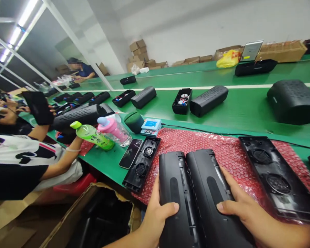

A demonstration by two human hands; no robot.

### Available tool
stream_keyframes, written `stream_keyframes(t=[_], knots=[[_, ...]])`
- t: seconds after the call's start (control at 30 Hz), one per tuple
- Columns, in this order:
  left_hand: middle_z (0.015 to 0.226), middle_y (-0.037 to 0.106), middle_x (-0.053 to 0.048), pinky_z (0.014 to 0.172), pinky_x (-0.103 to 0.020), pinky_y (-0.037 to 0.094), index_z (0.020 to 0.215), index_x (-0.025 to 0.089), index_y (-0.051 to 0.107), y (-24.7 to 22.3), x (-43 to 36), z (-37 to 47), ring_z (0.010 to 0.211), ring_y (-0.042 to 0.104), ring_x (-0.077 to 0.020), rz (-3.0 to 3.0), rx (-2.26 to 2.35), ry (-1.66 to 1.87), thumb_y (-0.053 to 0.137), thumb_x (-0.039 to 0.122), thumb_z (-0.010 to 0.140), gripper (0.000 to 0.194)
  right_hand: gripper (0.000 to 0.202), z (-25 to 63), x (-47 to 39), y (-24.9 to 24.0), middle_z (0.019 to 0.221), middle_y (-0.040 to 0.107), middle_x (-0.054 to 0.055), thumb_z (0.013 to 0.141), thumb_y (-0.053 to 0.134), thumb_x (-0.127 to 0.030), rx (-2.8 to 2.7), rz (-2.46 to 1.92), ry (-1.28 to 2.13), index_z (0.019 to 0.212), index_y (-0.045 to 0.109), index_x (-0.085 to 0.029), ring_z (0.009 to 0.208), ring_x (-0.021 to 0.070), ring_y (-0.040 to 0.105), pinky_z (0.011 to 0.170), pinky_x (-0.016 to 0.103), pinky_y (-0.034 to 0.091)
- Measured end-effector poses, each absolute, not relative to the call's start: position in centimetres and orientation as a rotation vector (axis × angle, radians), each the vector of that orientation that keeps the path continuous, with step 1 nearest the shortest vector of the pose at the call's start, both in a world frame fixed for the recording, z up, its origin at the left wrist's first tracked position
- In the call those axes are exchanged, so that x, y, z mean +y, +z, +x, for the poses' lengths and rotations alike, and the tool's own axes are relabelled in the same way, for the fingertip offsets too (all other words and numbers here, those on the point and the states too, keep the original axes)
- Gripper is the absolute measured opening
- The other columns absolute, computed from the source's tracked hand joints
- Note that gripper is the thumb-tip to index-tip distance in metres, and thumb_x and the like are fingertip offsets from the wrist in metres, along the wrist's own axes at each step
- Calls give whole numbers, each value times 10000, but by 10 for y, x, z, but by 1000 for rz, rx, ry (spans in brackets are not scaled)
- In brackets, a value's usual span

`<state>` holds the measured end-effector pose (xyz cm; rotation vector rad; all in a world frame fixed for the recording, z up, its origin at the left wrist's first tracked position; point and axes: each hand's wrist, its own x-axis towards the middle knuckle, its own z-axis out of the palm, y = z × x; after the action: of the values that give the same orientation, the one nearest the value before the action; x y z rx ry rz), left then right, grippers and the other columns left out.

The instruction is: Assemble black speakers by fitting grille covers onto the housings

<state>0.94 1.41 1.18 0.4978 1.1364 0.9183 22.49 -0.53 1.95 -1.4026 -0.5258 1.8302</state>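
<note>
Black, smooth plastic speaker housings (pixel 196 196), two long rounded shells, lie side by side and touching on a sheet of red bubble wrap (pixel 222 148) spread over the green table (pixel 105 162). The left hand (pixel 155 215) clasps the outer edge of the left shell, thumb laid flat across its top, fingers hidden beneath. The right hand (pixel 237 203) closes on the right shell from the other side, thumb pointing inward over the curved surface. On either side rest flat black speaker panels: one on the left (pixel 142 163) and one on the right (pixel 276 175), each with two round grilled openings. A dark smartphone (pixel 130 153) lies just beside the left panel.
</note>
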Motion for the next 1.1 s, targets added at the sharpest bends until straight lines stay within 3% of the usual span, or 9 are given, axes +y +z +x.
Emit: stream_keyframes(t=[0.13,0.37,0.6,0.77,0.93,1.1], knots=[[1283,591,-67,958,-423,471,1414,308,323,13,14,12,1141,569,-316,504,1176,942,757,147,523,1004,1253,224,-1,25,1450,316,-21,409,692,-305,-448,-1418,1866,1468,23,-331,1277,317,361,951,387,460],[1354,536,-20,1028,-383,423,1369,328,387,13,13,16,1234,494,-302,532,1331,949,789,225,506,958,1178,224,-6,15,1324,475,-20,519,703,-254,-314,-1168,1929,1448,-2,-423,1091,286,549,841,387,518],[1299,579,-57,975,-405,456,1394,303,339,19,13,21,1182,534,-318,584,1361,895,788,333,559,948,1096,222,-9,19,1314,491,-8,628,698,-158,-224,-969,1928,1464,31,-398,1124,249,535,893,351,500],[1282,592,-61,900,-330,503,1384,277,360,23,14,25,1142,567,-297,594,1387,911,798,338,543,950,1070,223,-8,21,1319,489,-15,661,708,-146,-178,-955,1928,1462,48,-408,1179,242,493,984,371,444],[1266,604,-45,887,-306,511,1375,282,358,22,15,25,1115,586,-268,607,1379,906,789,338,553,930,1036,225,-7,20,1367,446,-29,683,686,-110,-204,-952,1941,1455,61,-406,1225,194,450,928,282,480],[1311,569,-42,904,-285,494,1376,283,345,19,13,22,1158,557,-251,641,1368,898,772,339,577,908,960,223,-11,12,1349,465,-28,721,689,-137,-250,-946,1903,1445,127,-424,1196,220,481,932,329,492]])
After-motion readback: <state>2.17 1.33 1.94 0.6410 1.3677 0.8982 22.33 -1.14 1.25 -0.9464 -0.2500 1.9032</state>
